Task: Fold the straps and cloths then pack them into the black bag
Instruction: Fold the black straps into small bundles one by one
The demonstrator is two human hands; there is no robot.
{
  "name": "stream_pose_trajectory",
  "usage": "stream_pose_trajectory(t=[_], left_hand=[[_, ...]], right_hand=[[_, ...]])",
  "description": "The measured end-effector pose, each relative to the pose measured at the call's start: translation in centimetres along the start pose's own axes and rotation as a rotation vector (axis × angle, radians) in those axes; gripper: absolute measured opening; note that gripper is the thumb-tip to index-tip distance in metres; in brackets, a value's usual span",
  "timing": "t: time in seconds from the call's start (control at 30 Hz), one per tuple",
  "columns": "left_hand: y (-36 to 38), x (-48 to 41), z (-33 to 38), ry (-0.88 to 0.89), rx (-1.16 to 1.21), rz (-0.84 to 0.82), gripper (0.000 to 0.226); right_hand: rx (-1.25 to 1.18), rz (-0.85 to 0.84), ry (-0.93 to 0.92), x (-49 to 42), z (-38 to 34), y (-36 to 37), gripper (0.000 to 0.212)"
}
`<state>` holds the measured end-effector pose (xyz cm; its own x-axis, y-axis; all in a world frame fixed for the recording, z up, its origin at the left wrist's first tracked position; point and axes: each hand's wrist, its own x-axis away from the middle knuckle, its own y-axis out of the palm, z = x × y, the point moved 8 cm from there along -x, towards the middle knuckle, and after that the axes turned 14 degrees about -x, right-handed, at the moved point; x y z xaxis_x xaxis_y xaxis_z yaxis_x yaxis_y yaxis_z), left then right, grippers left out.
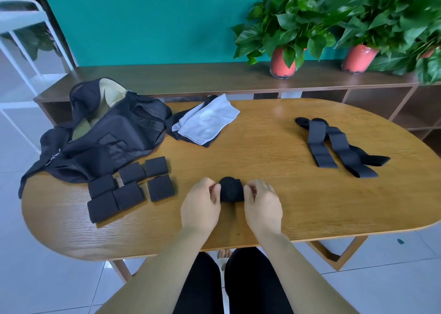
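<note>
right now both hands work one perforated black strap (231, 190) near the front edge of the wooden table (274, 194): the left hand (200, 206) pinches its left end, the right hand (262, 206) its right. better to square the ends and press the fold flat, so it matches the six folded straps (130, 188) beside the black bag (107, 132). it looks like a small, rounded, dotted bundle, soft and springy.
</note>
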<state>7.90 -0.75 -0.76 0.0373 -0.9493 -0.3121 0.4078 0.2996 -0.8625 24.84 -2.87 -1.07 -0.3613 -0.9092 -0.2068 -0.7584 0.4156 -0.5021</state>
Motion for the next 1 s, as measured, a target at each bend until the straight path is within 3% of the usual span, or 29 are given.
stream_pose_trajectory(t=[0.1,0.17,0.27,0.4,0.5,0.77,0.9,1.0], left_hand=[[-0.2,1.4,1.5,0.233,-0.084,0.05,0.02],[0.7,2.1,2.5,0.339,-0.181,-0.062,0.036],[2.1,2.2,2.4,0.364,-0.282,-0.204,0.046],[2.3,1.7,2.7,0.354,-0.318,-0.297,0.046],[2.5,1.7,2.7,0.298,-0.215,-0.373,0.044],[0.1,1.9,0.1,0.013,0.112,-0.39,0.037],[-1.5,1.7,-2.0,-0.017,0.138,-0.347,0.037],[-3.9,1.3,-3.7,-0.026,0.183,-0.252,0.037]], right_hand=[[0.121,0.0,-0.336,1.8,-2.1,0.1,0.026],[0.242,-0.143,-0.419,2.6,-2.5,1.7,0.035],[0.319,-0.333,-0.3,2.8,-1.2,3.3,0.045],[0.336,-0.353,-0.265,2.2,-1.3,3.1,0.043],[0.255,-0.358,-0.114,1.5,-0.5,2.9,0.039],[-0.107,-0.353,0.131,1.7,-0.6,4.7,0.036],[-0.372,-0.377,0.237,2.7,-2.6,6.6,0.037],[-0.503,-0.354,0.211,3.2,-5.2,7.8,0.039]])
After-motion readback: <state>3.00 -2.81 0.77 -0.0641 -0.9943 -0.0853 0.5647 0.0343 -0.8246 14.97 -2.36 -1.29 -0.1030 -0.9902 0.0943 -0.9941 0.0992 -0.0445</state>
